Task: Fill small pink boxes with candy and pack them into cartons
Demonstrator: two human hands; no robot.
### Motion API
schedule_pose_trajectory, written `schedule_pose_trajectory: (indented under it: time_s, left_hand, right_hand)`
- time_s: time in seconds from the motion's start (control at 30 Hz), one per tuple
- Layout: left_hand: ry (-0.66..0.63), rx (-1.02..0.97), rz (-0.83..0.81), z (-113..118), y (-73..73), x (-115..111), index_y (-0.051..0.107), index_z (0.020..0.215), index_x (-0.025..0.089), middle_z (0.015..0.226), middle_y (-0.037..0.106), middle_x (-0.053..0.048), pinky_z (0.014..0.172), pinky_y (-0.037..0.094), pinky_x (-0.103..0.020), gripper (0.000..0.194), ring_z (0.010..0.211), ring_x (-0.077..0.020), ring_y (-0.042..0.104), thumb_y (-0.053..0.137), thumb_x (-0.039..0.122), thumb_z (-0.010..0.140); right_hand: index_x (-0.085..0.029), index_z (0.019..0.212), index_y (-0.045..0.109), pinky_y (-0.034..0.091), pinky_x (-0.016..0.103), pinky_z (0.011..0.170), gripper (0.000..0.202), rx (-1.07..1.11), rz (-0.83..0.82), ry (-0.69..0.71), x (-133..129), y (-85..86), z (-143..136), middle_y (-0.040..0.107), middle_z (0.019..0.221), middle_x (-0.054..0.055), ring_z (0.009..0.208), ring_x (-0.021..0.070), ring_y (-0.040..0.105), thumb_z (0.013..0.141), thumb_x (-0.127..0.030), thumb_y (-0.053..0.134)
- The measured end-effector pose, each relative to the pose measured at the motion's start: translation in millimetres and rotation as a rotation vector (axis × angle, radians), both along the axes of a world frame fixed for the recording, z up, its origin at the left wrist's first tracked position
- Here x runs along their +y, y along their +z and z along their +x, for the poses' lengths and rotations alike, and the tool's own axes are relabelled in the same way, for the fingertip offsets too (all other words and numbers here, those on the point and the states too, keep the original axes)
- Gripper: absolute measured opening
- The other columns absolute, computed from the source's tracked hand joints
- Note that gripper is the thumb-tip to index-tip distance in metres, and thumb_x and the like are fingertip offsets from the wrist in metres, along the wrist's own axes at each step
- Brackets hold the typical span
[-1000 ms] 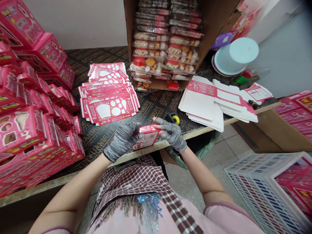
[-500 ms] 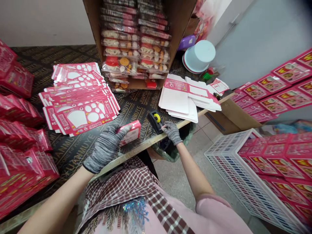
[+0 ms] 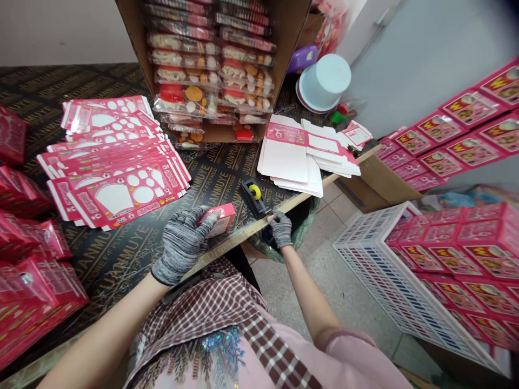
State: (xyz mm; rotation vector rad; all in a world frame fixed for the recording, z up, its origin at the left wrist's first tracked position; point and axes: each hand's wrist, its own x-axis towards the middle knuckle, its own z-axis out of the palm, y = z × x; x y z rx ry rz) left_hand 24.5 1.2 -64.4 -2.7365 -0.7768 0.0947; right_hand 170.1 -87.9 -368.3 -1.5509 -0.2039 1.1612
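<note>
In a grey knitted glove with bare fingertips, my left hand (image 3: 184, 246) grips a small pink carton (image 3: 221, 219) near the table's front edge. A black tape dispenser (image 3: 252, 201) with a yellow core stands just right of the carton. At its front end, my right hand (image 3: 280, 229), gloved alike, has its fingers pinched together. Whatever lies between those fingertips is too small to make out. Flat pink cartons with white cut-outs (image 3: 121, 173) lie fanned to the left, and folded pink-and-white cartons (image 3: 290, 156) lie to the right.
An upright cardboard box (image 3: 135, 43) of clear food packets stands at the back. Pink boxes (image 3: 40, 286) crowd the left. Beyond the wooden table edge (image 3: 300, 200) are a lined bin (image 3: 302, 232) and a white crate (image 3: 373, 259) of pink boxes. A light-blue tub (image 3: 330, 81) stands behind.
My right hand has drawn slightly toward me, from the dispenser's front end to the table edge. My left hand still grips the carton. The view has shifted a little.
</note>
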Motion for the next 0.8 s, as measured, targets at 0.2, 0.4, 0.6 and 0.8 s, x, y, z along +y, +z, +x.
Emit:
schedule_pose_trajectory:
  time_s: [0.2,0.4,0.6,0.8]
  left_hand:
    - [-0.028,-0.014,-0.005,2,3.4,-1,0.071,0.122,0.021,0.114,0.074,-0.014,0.081,0.057,-0.04,0.033,0.096,-0.0278,0.071,0.055,0.013,0.094]
    - [-0.016,-0.059,-0.064,12,12.7,0,0.058,0.13,0.013,0.111,0.073,-0.015,0.086,0.057,-0.039,0.035,0.098,-0.0263,0.071,0.05,0.014,0.097]
    - [-0.067,-0.125,-0.147,4,19.1,1,0.054,0.132,0.012,0.119,0.072,-0.016,0.092,0.057,-0.039,0.035,0.109,-0.0257,0.069,0.053,0.021,0.098]
    - [0.01,-0.076,-0.186,1,14.9,-1,0.068,0.124,0.019,0.124,0.072,-0.015,0.091,0.056,-0.042,0.03,0.109,-0.0262,0.069,0.051,0.027,0.1]
  right_hand:
    - [-0.018,0.073,0.066,0.048,0.033,0.069,0.037,0.041,-0.007,-0.1,-3,57.2,5,0.06,0.067,0.0,0.064,0.0155,0.053,0.075,-0.055,0.063]
    - [-0.014,0.111,0.078,0.02,0.024,0.045,0.044,0.769,0.492,0.263,1,178.6,9,0.042,0.044,-0.009,0.04,0.0068,0.03,0.086,-0.048,0.069]
    - [-0.012,0.105,0.079,0.021,0.023,0.042,0.043,1.21,0.549,0.426,22,199.2,-2,0.038,0.037,-0.009,0.037,0.0073,0.025,0.081,-0.046,0.07]
    - [-0.016,0.084,0.076,0.022,0.023,0.041,0.032,1.262,0.541,0.414,25,190.2,-8,0.037,0.036,-0.009,0.036,0.008,0.025,0.077,-0.047,0.072]
